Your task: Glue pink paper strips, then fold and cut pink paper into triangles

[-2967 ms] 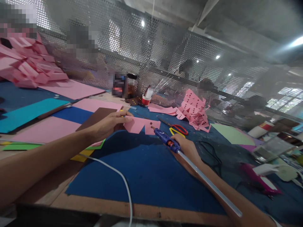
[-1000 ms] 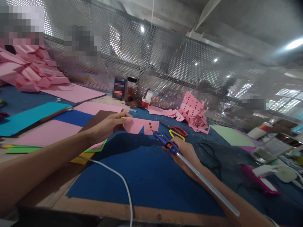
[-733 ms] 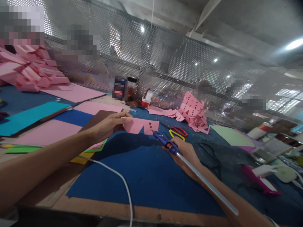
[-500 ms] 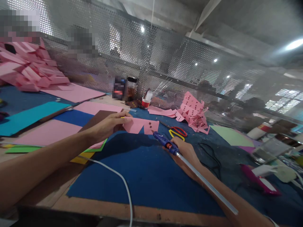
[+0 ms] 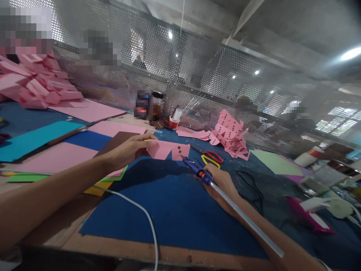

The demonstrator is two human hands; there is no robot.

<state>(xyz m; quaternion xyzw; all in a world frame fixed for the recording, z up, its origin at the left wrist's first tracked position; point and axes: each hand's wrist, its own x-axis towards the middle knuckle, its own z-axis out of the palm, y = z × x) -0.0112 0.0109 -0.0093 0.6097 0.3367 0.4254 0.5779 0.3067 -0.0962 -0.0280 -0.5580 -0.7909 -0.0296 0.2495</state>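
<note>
Above the dark blue sheet [image 5: 169, 207], my left hand [image 5: 135, 148] pinches a pink paper strip [image 5: 162, 148] by its left end. The strip has a V-shaped notch in its lower edge and small dark diamonds near its right end. My right hand [image 5: 222, 182] is wrapped round a blue glue gun [image 5: 197, 169], with a long clear glue stick [image 5: 248, 218] coming out of its back. The gun's tip is at the strip's right part, by the lower diamond; whether it touches is too small to tell. Scissors [image 5: 213, 158] with red and yellow handles lie just behind the gun.
Pink folded paper [image 5: 39, 82] is heaped at the left; dotted pink strips [image 5: 229, 131] are piled behind the scissors. Coloured sheets [image 5: 42, 139] lie left. A red-white cup [image 5: 174, 121] and jar [image 5: 157, 105] stand by the mesh partition [image 5: 197, 67]. A white cable [image 5: 143, 210] crosses the front.
Hardly anything differs. Both hands, the pink strip and the glue gun keep nearly the same place; beyond the mesh, blurred people have shifted slightly.
</note>
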